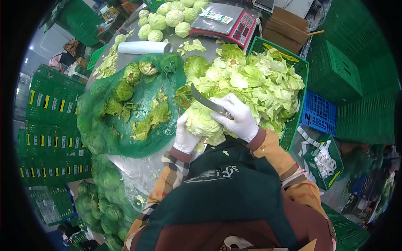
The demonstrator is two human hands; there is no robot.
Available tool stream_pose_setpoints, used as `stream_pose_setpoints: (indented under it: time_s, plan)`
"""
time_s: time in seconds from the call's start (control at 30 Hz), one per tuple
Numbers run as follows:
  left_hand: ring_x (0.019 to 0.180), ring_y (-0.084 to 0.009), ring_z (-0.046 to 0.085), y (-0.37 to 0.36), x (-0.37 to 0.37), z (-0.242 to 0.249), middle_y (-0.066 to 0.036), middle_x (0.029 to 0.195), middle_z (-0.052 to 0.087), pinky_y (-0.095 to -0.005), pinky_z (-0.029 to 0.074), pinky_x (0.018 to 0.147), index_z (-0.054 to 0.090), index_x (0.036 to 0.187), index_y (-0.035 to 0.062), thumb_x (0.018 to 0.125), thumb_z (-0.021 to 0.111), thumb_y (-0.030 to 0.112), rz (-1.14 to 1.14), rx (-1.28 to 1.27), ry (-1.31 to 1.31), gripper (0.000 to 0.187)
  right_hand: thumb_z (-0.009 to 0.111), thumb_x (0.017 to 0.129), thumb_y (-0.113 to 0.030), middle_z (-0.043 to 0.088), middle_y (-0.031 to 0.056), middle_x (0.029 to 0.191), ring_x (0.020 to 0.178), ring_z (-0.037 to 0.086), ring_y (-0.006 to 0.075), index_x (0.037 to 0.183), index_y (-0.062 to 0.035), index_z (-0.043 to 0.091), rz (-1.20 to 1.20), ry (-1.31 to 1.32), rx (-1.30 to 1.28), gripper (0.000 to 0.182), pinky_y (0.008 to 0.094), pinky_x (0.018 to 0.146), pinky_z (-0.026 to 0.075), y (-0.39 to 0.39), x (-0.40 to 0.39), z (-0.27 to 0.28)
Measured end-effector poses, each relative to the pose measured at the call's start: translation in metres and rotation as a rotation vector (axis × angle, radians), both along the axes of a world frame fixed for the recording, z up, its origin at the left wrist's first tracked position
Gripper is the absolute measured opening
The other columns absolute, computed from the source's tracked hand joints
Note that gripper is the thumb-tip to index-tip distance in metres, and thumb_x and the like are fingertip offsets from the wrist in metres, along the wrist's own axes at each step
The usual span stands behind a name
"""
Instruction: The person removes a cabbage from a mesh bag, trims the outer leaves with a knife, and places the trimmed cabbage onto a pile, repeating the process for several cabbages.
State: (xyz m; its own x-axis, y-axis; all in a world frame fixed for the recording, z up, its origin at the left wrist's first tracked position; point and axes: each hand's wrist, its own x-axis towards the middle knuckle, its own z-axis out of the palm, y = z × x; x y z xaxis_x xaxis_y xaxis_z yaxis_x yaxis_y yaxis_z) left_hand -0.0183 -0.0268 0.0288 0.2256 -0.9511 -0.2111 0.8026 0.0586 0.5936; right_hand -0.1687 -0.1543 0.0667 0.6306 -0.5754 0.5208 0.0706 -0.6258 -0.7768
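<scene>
Between the fingers of the two gloved hands, in the head view, a cabbage head (204, 122) is held. It is grasped along its left and lower side by the left hand (185, 136), whose fingers are curved around it. By the clenched fingers of the right hand (238, 116) a knife (203, 98) is gripped at the handle. Its long axis is slanted, the tip being pointed forward and left of the right fingers, over the far side of the cabbage head; whether it is touched by the blade cannot be told.

Left of the left fingers, a green mesh net (89, 113) is spread with darker cabbages and wilted leaves. Right of the right fingers, a green crate (289, 136) is heaped with pale leaves. Well beyond both hands, on the grey table (178, 43), a white roll (144, 47), a red scale (243, 29) and whole cabbages (173, 18) are seen.

The cabbage head is pale yellow-green and rounded, with ruffled leaf edges; the blade is dark and curved.
</scene>
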Motion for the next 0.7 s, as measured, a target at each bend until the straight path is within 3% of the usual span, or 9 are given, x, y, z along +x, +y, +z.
stream_pose_setpoints:
  time_s: [0.07,0.13,0.23,0.37,0.4,0.5,0.6,0.67,0.7]
  plan:
    - [0.126,-0.0296,0.050,0.003,-0.001,0.000,-0.013,0.138,0.050,-0.0475,0.041,0.105,0.044,0.138,0.0063,0.088,0.056,0.050,0.004,0.050,-0.012,0.068,0.072,0.084,-0.015,0.059,0.0077,0.078,0.064,0.059,0.0196,0.099,-0.0025,0.068,-0.220,0.057,0.038,0.020,0.0291,0.061,0.050,-0.007,0.001,-0.011]
    - [0.127,-0.0310,0.049,0.003,-0.003,0.001,-0.014,0.138,0.051,-0.0490,0.040,0.106,0.046,0.137,0.0075,0.087,0.053,0.054,0.029,-0.009,0.065,0.069,0.068,0.086,-0.018,0.061,0.0120,0.076,0.064,0.061,0.0259,0.092,-0.0007,0.066,-0.227,0.200,0.598,0.018,0.0347,0.060,0.050,-0.031,-0.005,-0.024]
    - [0.130,-0.0338,0.045,0.006,0.002,0.004,-0.015,0.144,0.044,-0.0511,0.038,0.107,0.040,0.143,0.0114,0.086,0.050,0.058,0.024,0.042,0.170,0.074,0.071,0.084,-0.033,0.069,0.0167,0.096,0.085,0.068,0.0276,0.111,-0.0017,0.065,-0.349,0.854,0.074,0.042,0.0408,0.075,0.052,-0.071,-0.029,-0.052]
    - [0.135,-0.0344,0.039,0.000,0.008,-0.005,-0.016,0.149,0.037,-0.0518,0.035,0.110,0.032,0.147,0.0084,0.087,0.050,0.063,-0.037,-0.077,0.311,0.083,0.074,0.083,-0.028,0.066,0.0077,0.102,0.069,0.059,0.0100,0.146,-0.0124,0.042,-0.083,0.366,0.423,0.073,0.0247,0.066,0.049,-0.043,-0.023,-0.025]
    - [0.136,-0.0337,0.039,-0.004,0.006,-0.008,-0.016,0.149,0.038,-0.0515,0.034,0.111,0.032,0.147,0.0052,0.089,0.050,0.063,-0.044,-0.116,0.322,0.084,0.075,0.082,-0.025,0.065,0.0045,0.099,0.067,0.055,0.0092,0.145,-0.0119,0.043,0.024,0.180,0.495,0.072,0.0225,0.065,0.048,-0.028,-0.015,-0.017]
    - [0.130,-0.0320,0.046,-0.016,0.000,-0.006,-0.017,0.143,0.046,-0.0499,0.037,0.109,0.037,0.143,0.0048,0.089,0.054,0.060,0.017,-0.052,0.147,0.079,0.071,0.085,-0.019,0.064,0.0010,0.092,0.068,0.055,0.0072,0.135,-0.0054,0.054,-0.033,0.081,0.010,0.054,0.0209,0.064,0.047,0.000,-0.003,0.002]
    - [0.126,-0.0300,0.051,-0.012,0.002,-0.003,-0.015,0.138,0.051,-0.0490,0.038,0.108,0.042,0.140,0.0060,0.090,0.053,0.056,0.118,0.027,0.130,0.071,0.067,0.088,-0.014,0.063,-0.0024,0.084,0.067,0.055,0.0055,0.118,-0.0017,0.064,-0.119,0.041,0.166,0.033,0.0195,0.062,0.046,-0.001,0.000,-0.018]
    - [0.126,-0.0310,0.050,-0.008,0.001,0.001,-0.015,0.140,0.050,-0.0486,0.038,0.108,0.043,0.140,0.0081,0.091,0.049,0.056,0.054,-0.079,0.355,0.069,0.066,0.088,-0.011,0.063,-0.0039,0.080,0.066,0.055,0.0044,0.104,-0.0019,0.069,-0.156,0.228,0.621,0.019,0.0194,0.062,0.046,-0.020,-0.005,-0.034]
    - [0.126,-0.0310,0.050,-0.009,0.000,0.006,-0.015,0.140,0.050,-0.0486,0.038,0.108,0.043,0.140,0.0081,0.091,0.049,0.056,0.055,-0.081,0.355,0.069,0.066,0.088,-0.013,0.066,-0.0013,0.089,0.066,0.054,0.0036,0.119,-0.0048,0.064,-0.142,0.198,0.693,0.032,0.0200,0.061,0.047,-0.028,-0.010,-0.052]
